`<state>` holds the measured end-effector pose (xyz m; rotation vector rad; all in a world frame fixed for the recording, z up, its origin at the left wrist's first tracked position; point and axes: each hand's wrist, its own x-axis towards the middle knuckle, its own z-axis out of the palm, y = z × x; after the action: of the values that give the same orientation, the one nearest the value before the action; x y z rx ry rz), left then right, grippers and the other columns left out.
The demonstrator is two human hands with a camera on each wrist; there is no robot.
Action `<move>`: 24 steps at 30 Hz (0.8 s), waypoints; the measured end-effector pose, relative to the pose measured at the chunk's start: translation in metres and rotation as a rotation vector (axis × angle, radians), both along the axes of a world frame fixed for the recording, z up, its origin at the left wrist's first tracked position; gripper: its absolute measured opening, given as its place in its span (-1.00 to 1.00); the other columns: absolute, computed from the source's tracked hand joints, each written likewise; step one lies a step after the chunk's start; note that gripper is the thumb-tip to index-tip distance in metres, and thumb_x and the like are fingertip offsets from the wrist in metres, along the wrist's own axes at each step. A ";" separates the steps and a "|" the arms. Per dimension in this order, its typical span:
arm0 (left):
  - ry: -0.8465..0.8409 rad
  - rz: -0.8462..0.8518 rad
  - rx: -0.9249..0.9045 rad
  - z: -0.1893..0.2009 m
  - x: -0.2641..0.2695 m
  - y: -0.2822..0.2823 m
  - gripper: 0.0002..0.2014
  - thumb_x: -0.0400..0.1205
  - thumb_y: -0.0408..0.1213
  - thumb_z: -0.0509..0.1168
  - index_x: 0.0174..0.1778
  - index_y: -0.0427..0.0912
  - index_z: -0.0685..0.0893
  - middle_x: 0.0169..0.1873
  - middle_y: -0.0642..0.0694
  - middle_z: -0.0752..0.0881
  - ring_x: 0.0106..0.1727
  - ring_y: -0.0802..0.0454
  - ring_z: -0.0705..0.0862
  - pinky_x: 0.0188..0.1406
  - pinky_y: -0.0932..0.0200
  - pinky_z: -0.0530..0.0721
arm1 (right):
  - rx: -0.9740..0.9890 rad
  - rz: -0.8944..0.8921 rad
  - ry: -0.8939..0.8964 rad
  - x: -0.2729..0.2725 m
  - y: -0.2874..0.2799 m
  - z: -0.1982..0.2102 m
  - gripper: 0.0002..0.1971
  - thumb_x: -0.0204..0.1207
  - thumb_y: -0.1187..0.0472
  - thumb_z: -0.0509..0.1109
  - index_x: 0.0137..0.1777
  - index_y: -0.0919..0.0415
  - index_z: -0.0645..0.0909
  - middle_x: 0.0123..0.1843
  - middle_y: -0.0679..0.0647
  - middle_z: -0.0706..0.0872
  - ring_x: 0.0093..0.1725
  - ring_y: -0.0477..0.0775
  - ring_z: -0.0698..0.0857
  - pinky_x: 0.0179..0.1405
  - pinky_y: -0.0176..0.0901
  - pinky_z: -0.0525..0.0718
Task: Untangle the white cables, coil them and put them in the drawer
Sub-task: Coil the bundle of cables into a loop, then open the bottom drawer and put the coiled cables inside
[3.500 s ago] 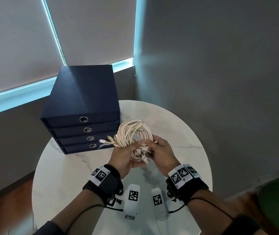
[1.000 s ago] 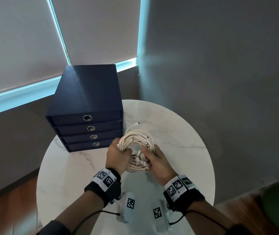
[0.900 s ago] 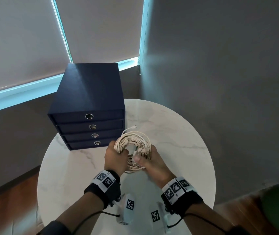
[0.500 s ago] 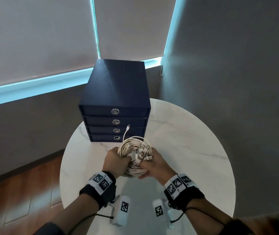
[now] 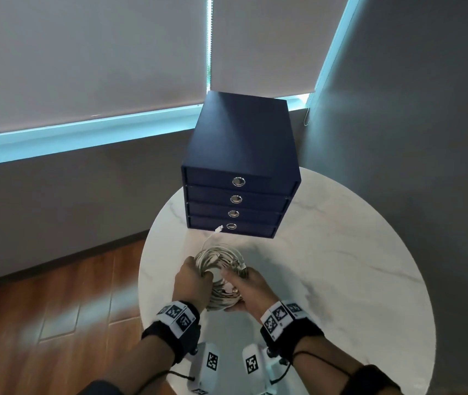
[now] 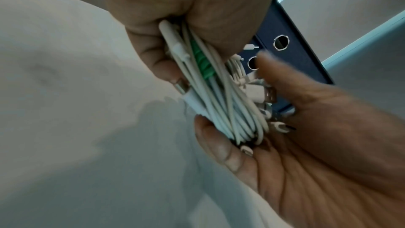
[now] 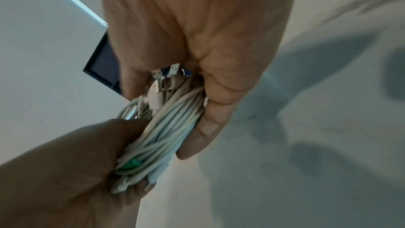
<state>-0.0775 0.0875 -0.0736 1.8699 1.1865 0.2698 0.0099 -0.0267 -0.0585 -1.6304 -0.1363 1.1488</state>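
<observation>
A coil of white cables (image 5: 221,269) hangs just above the round marble table (image 5: 341,266), held between both hands. My left hand (image 5: 191,283) grips the coil's left side; its fingers wrap the strands (image 6: 219,96), one with a green piece. My right hand (image 5: 248,289) grips the right side, fingers curled round the strands (image 7: 173,124) and several plugs. One loose plug end (image 5: 219,228) sticks up toward the bottom drawer (image 5: 231,226) of the dark blue drawer unit (image 5: 241,155), whose drawers are all closed.
The drawer unit stands at the table's far left edge, against the wall under the window blinds (image 5: 90,58). A grey wall (image 5: 412,109) rises to the right. Wooden floor (image 5: 56,303) lies to the left below the table.
The coil and both hands have come down closer to the table and nearer the drawer unit's front. The head view has swung left, so the unit now sits centred.
</observation>
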 end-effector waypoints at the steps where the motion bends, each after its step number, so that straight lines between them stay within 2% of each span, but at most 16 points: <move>1: 0.002 0.000 -0.001 -0.002 -0.003 0.001 -0.87 0.54 -0.43 0.29 -0.02 -0.26 0.53 -0.14 -0.15 0.65 -0.09 -0.20 0.63 -0.12 0.12 0.52 | -0.025 -0.018 -0.005 -0.003 0.004 -0.002 -0.56 0.43 -0.03 0.51 0.18 0.27 0.65 0.05 0.29 0.82 -0.03 0.28 0.84 -0.10 0.38 0.79; 3: 0.005 -0.001 -0.006 -0.005 -0.009 0.004 -0.87 0.55 -0.43 0.30 -0.02 -0.25 0.52 -0.15 -0.12 0.63 -0.10 -0.18 0.61 -0.14 0.15 0.48 | -0.050 -0.023 0.003 -0.008 0.008 -0.006 -0.61 0.51 0.01 0.45 0.17 0.31 0.64 0.05 0.35 0.80 -0.05 0.33 0.83 -0.12 0.44 0.77; 5: 0.024 -0.003 -0.021 -0.010 -0.014 0.009 -0.88 0.55 -0.42 0.30 -0.02 -0.26 0.53 -0.15 -0.13 0.64 -0.12 -0.17 0.60 -0.15 0.14 0.47 | -0.042 0.042 0.008 -0.011 0.008 -0.010 -0.62 0.55 -0.04 0.43 0.18 0.26 0.65 0.09 0.33 0.79 0.00 0.33 0.82 -0.08 0.39 0.78; 8: 0.068 0.010 -0.044 -0.020 -0.021 0.018 -0.87 0.55 -0.41 0.31 -0.02 -0.25 0.54 -0.11 -0.16 0.67 -0.09 -0.19 0.63 -0.12 0.11 0.53 | -0.106 0.264 -0.044 -0.007 0.006 -0.013 -0.61 0.51 -0.26 0.39 0.09 0.03 0.67 0.09 0.12 0.80 0.05 0.19 0.80 0.00 0.14 0.81; 9: 0.084 0.024 -0.043 -0.022 -0.023 0.021 -0.88 0.55 -0.41 0.30 -0.02 -0.25 0.55 -0.11 -0.16 0.66 -0.08 -0.18 0.62 -0.10 0.11 0.54 | -0.140 0.321 -0.079 -0.002 0.006 -0.012 -0.60 0.49 -0.32 0.36 0.05 -0.01 0.69 0.02 0.02 0.81 -0.02 0.10 0.79 -0.02 0.04 0.80; 11: 0.108 0.054 -0.050 -0.026 -0.027 0.028 -0.89 0.55 -0.42 0.29 -0.02 -0.23 0.57 -0.11 -0.14 0.65 -0.07 -0.17 0.61 -0.09 0.11 0.52 | -0.166 0.346 -0.209 0.011 0.012 -0.018 -0.64 0.53 -0.29 0.33 -0.08 -0.02 0.71 -0.15 -0.06 0.81 -0.20 0.05 0.74 -0.16 0.01 0.74; 13: 0.122 0.082 -0.060 -0.030 -0.029 0.035 -0.89 0.54 -0.39 0.30 -0.03 -0.22 0.59 -0.13 -0.14 0.66 -0.07 -0.20 0.64 -0.12 0.09 0.53 | -0.199 0.268 -0.395 0.032 0.020 -0.036 -0.68 0.50 -0.22 0.37 -0.22 0.02 0.68 -0.23 0.00 0.80 -0.25 0.13 0.75 -0.12 0.21 0.76; 15: 0.137 0.115 -0.063 -0.035 -0.031 0.042 -0.83 0.49 -0.28 0.34 -0.05 -0.23 0.63 -0.15 -0.17 0.72 -0.08 -0.25 0.70 -0.16 0.07 0.58 | -0.220 0.192 -0.488 0.053 0.029 -0.056 -0.73 0.41 -0.17 0.35 -0.26 0.02 0.66 -0.18 0.08 0.82 -0.15 0.23 0.80 -0.05 0.32 0.77; 17: 0.150 0.146 -0.058 -0.039 -0.033 0.048 -0.74 0.46 -0.18 0.40 -0.02 -0.24 0.66 -0.13 -0.19 0.74 -0.08 -0.25 0.71 -0.16 0.06 0.60 | -0.219 0.145 -0.552 0.067 0.040 -0.066 -0.83 0.46 -0.04 0.33 -0.21 0.01 0.67 -0.11 0.15 0.82 -0.07 0.26 0.79 0.01 0.27 0.76; 19: 0.160 0.175 -0.049 -0.041 -0.031 0.051 -0.74 0.49 -0.21 0.43 0.03 -0.24 0.66 -0.09 -0.19 0.74 -0.05 -0.24 0.70 -0.13 0.08 0.56 | -0.225 0.096 -0.607 0.078 0.051 -0.072 -0.87 0.55 0.10 0.34 -0.11 0.05 0.71 -0.07 0.17 0.81 -0.05 0.24 0.77 0.05 0.16 0.75; 21: 0.161 0.173 -0.031 -0.042 -0.030 0.052 -0.80 0.53 -0.28 0.38 0.04 -0.23 0.65 -0.05 -0.19 0.74 -0.02 -0.23 0.70 -0.11 0.08 0.55 | -0.194 0.020 -0.588 0.083 0.063 -0.072 -0.86 0.57 0.15 0.33 -0.13 0.09 0.71 -0.14 0.18 0.79 -0.14 0.26 0.75 -0.01 0.08 0.75; 22: 0.165 0.172 -0.022 -0.043 -0.030 0.052 -0.81 0.53 -0.29 0.37 0.04 -0.22 0.65 -0.05 -0.18 0.75 -0.02 -0.22 0.69 -0.11 0.09 0.54 | -0.138 -0.058 -0.502 0.084 0.070 -0.068 -0.84 0.60 0.19 0.31 -0.18 0.11 0.68 -0.21 0.19 0.76 -0.24 0.25 0.73 -0.10 0.06 0.75; 24: 0.155 0.176 -0.030 -0.044 -0.030 0.052 -0.83 0.53 -0.28 0.40 0.01 -0.19 0.65 -0.09 -0.13 0.74 -0.07 -0.18 0.69 -0.15 0.12 0.53 | -0.001 -0.248 -0.218 0.082 0.083 -0.060 -0.77 0.69 0.30 0.25 -0.21 0.11 0.59 -0.30 0.15 0.67 -0.45 0.08 0.67 -0.34 -0.12 0.67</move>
<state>-0.1074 0.1390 -0.1174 1.7888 1.4562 0.2046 0.0923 0.0562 -0.1189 -1.7170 -0.0704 0.7831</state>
